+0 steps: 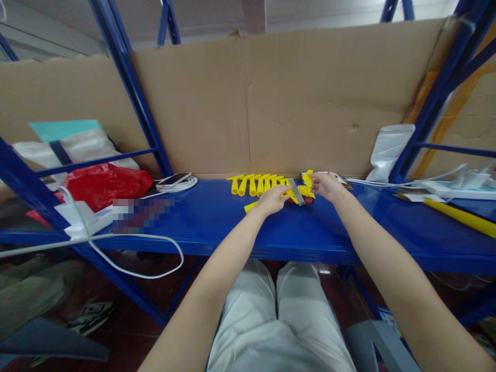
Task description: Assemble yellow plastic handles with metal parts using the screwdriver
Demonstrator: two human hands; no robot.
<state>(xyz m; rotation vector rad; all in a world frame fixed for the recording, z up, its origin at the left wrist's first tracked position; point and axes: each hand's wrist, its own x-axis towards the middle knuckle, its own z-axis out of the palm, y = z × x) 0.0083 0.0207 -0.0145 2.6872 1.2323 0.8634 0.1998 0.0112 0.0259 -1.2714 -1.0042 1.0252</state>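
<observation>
My left hand [274, 200] is wrapped round a yellow-handled scraper [251, 206]. Its flat metal blade [296, 192] points away to the right, and the yellow handle end sticks out below my wrist. Fingers bent together, my right hand [324, 185] pinches a small yellow plastic piece [307, 178] just right of the blade. Behind my left hand, several yellow handles [252, 185] lie side by side in a row near the cardboard. A cluster of small yellow pieces [308, 191] lies between my hands, partly covered by the blade.
The blue shelf top [217, 227] ends at a cardboard wall [302, 98]. A phone [174, 179] with coiled white cable and a red plastic bag [104, 183] lie left. At right are a white pouch [389, 152] and a long yellow object [461, 217]. Blue posts [132, 88] flank the space.
</observation>
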